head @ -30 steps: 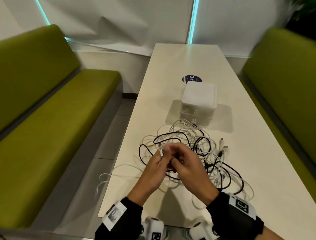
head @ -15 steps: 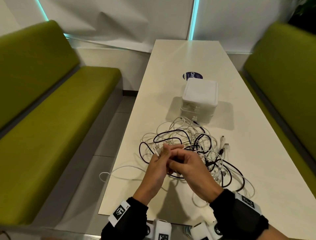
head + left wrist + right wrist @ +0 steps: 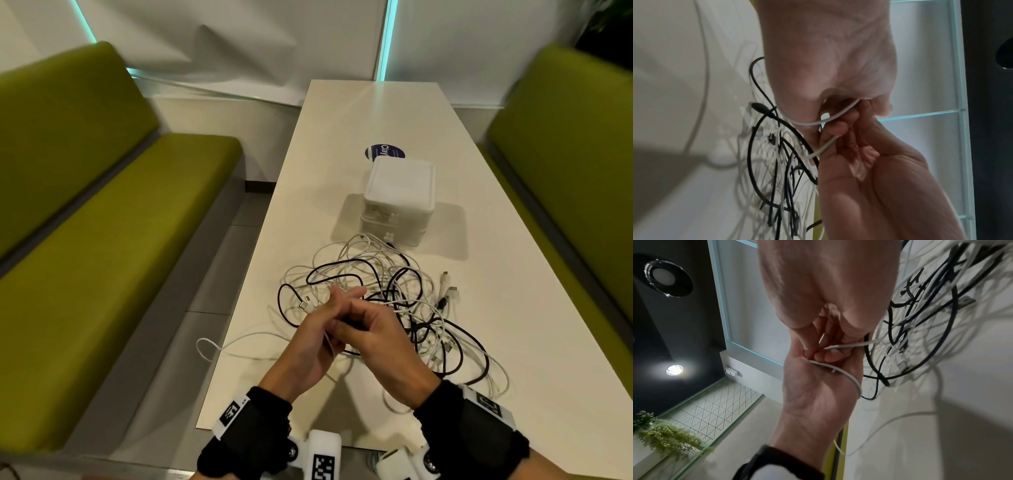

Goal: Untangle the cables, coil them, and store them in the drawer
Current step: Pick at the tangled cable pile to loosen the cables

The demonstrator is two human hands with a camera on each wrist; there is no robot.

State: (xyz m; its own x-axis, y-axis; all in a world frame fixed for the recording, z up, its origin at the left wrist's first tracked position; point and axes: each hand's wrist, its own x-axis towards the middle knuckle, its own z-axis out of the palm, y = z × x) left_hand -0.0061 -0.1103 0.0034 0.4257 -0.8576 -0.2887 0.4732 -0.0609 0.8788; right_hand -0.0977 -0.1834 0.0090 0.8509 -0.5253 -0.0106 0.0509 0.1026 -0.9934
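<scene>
A tangle of white and black cables (image 3: 404, 291) lies on the white table (image 3: 376, 113), in front of a small white drawer box (image 3: 399, 192) whose drawers look shut. My left hand (image 3: 329, 308) and right hand (image 3: 356, 329) meet over the tangle's near left side. Both pinch one white cable (image 3: 807, 123). Its plug (image 3: 303, 304) sticks out to the left of my left hand. In the right wrist view the cable (image 3: 849, 376) crosses my left palm, and my right hand (image 3: 828, 344) pinches it at the fingertips.
One white cable loop (image 3: 205, 346) hangs off the table's left edge. Loose plugs (image 3: 448, 291) lie at the tangle's right. A blue round sticker (image 3: 385, 152) sits behind the box. Green benches (image 3: 102, 240) (image 3: 565, 154) flank the table.
Both hands have stayed together over the tangle. The left fingers have stretched a little further across the right hand, and the plug has tipped to the left.
</scene>
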